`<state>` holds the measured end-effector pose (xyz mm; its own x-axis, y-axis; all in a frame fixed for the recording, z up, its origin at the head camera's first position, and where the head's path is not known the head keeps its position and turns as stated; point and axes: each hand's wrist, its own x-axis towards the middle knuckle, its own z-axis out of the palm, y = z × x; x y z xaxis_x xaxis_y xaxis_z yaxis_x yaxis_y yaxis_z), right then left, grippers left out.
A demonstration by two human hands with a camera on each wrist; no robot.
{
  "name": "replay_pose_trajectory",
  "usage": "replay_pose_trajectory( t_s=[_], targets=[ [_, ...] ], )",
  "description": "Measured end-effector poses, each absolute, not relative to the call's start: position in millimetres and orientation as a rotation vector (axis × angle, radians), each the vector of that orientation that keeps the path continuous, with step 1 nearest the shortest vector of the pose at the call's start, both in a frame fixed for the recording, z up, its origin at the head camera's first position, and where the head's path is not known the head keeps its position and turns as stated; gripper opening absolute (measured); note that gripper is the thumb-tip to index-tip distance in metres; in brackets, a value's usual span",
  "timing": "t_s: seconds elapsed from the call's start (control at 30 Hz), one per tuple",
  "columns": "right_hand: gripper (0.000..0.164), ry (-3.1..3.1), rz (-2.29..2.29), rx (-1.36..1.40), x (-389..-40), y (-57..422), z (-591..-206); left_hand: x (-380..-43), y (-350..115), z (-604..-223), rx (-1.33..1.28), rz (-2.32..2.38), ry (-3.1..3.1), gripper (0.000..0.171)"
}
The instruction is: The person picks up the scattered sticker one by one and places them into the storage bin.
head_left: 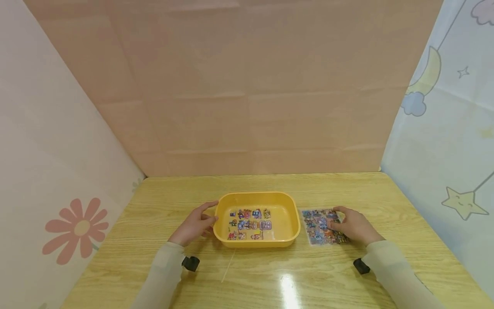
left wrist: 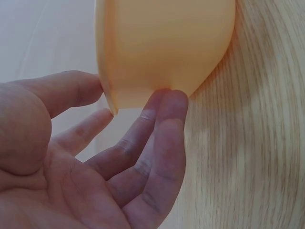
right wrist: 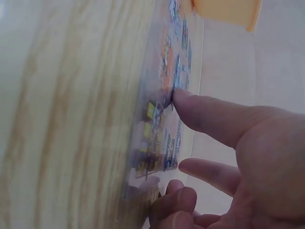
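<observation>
A yellow plastic basin [head_left: 256,245] stands on the table, with several small colourful cartoon pictures [head_left: 254,225] inside on its bottom. My left hand [head_left: 196,225] is at its left end. In the left wrist view the thumb and index fingertips [left wrist: 95,88] meet the rim while the other fingers lie against the outer wall. Right of the basin lies a clear sheet of cartoon stickers [head_left: 318,227], flat on the table. My right hand [head_left: 355,225] is over its right side, thumb and index spread on its face. The remaining fingers bend by its edge, partly hidden in the right wrist view.
The wood-grain table [head_left: 185,189] meets a plain tan backdrop [head_left: 247,98] behind. Patterned side panels stand left and right, with a flower [head_left: 81,227] and a star [head_left: 464,202]. A thin pale strip [head_left: 228,266] shows in front of the basin.
</observation>
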<state>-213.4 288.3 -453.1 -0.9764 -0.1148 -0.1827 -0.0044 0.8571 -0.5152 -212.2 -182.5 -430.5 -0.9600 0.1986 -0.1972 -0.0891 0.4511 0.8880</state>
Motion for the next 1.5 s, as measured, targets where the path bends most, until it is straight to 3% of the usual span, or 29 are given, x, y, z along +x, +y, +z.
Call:
replay_pose_trajectory(
  t_s=[1.5],
  targets=[
    [0.068,2.869,-0.639,-0.08,-210.2,279.6,-449.8,-212.7,-182.0,-428.9,0.074,1.516,2.432,0.054]
  ],
)
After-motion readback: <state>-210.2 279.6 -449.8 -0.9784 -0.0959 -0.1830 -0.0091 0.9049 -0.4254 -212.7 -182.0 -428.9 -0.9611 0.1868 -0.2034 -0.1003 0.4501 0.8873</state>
